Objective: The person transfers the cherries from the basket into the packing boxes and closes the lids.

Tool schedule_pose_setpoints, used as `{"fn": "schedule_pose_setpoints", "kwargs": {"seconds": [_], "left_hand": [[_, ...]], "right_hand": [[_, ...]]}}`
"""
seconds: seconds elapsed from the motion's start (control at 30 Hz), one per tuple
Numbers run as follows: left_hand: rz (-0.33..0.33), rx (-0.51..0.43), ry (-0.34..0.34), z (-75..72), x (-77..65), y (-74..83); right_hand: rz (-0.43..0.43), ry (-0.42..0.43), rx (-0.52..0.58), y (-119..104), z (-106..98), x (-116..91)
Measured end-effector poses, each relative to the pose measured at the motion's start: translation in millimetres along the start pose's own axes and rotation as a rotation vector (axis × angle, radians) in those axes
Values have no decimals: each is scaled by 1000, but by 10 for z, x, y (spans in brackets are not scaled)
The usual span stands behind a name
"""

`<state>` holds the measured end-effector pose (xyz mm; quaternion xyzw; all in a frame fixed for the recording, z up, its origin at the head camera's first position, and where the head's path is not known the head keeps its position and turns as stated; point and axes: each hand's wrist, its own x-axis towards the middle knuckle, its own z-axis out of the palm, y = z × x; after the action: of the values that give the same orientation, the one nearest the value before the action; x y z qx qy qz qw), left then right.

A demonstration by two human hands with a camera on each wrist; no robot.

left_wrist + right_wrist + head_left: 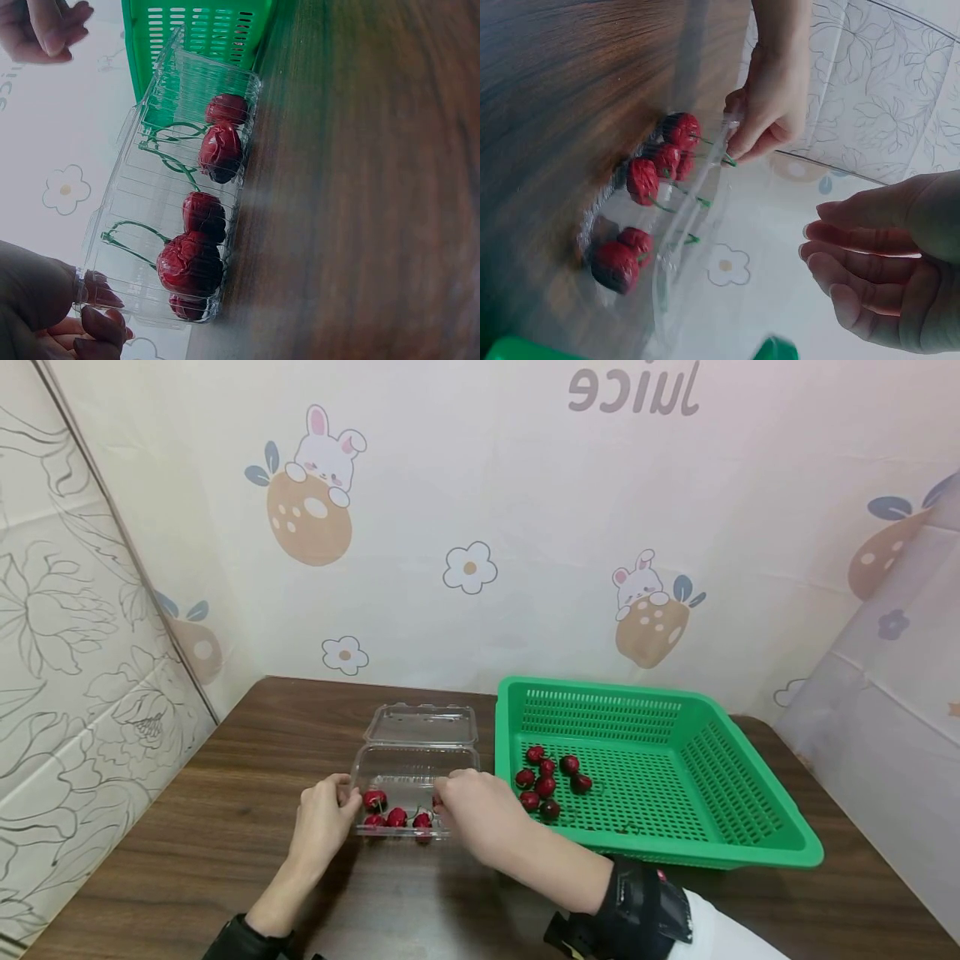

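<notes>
A clear plastic clamshell box (416,768) lies with its lid (423,724) folded back on the brown table. Several dark red cherries (190,264) with green stems sit inside it, along its near side. My left hand (322,818) pinches the box's left rim between thumb and fingers; the right wrist view also shows this left hand (776,105) at the rim. Over the box's right part is my right hand (483,814), overlapping it in the head view. In the right wrist view the right hand (889,262) has relaxed, slightly bent fingers with nothing between them.
A green perforated plastic basket (757,777) stands right beside the box, with several more cherries (545,786) at its left side. Behind the wooden table (225,810) hangs a patterned wall covering (465,468); another covers the left side.
</notes>
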<state>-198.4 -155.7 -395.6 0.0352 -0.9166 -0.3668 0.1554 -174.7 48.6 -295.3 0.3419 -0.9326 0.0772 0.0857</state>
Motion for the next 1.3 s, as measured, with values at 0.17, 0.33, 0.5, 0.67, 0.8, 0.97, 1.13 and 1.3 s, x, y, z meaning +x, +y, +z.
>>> {"fn": "schedule_pose_setpoints", "kwargs": {"seconds": [0.17,0.33,0.5,0.67,0.8,0.97,1.13,1.3], "left_hand": [[1,-1,0,-3,-1,-1],[4,-6,-1,-8,-5,7],[-2,-10,-5,-7,-4,10],[-6,-13,-6,-12,-6,12],[-5,-14,0,-11,-7,9],[-6,-15,0,-9,-7,6],[-4,-17,-1,-10,-8,8],[-8,-22,-3,-13,-12,15]], "right_hand": [[21,2,18,91,-86,-51],[36,9,25,234,-131,-72],[73,-26,34,393,-203,-117],[149,-60,35,558,-281,-142],[156,-62,41,704,-328,-158],[148,-54,2,888,-352,-165],[181,-94,-33,1041,-346,-145],[195,-138,-33,1172,-340,-90]]}}
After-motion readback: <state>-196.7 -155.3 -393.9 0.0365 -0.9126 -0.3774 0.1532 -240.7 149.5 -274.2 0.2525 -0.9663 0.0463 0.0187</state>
